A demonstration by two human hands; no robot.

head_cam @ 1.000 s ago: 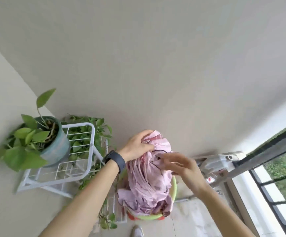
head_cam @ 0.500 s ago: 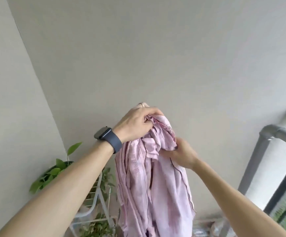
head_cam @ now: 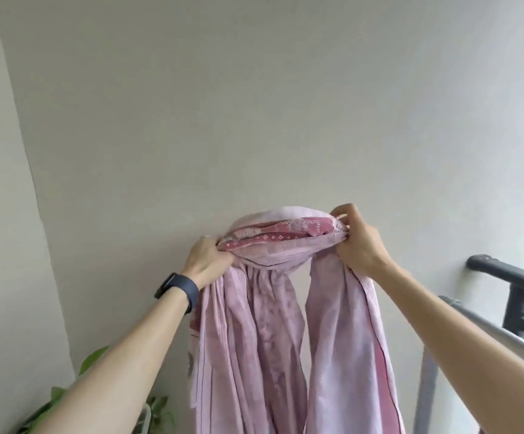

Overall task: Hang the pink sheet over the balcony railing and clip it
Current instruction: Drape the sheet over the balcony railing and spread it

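Observation:
The pink sheet (head_cam: pixel 273 324) is bunched and held up in front of the pale wall, its folds hanging down out of the bottom of the view. A darker pink patterned band shows along the top of the bunch. My left hand (head_cam: pixel 209 256), with a dark watch on its wrist, grips the left end of the bunch. My right hand (head_cam: pixel 356 241) grips the right end, a little higher. The dark balcony railing (head_cam: pixel 511 272) runs at the right edge, apart from the sheet. No clip is in sight.
A grey metal rail (head_cam: pixel 505 336) slopes below the dark railing, with a grey post (head_cam: pixel 425 393) under it near my right forearm. Green plant leaves (head_cam: pixel 96 361) show at the lower left by the wall corner. Grass is visible beyond the railing.
Both hands lifted the sheet out of the green basket and moved apart, stretching its top edge between them. The view tilted upward, so the basket and white plant stand left the frame.

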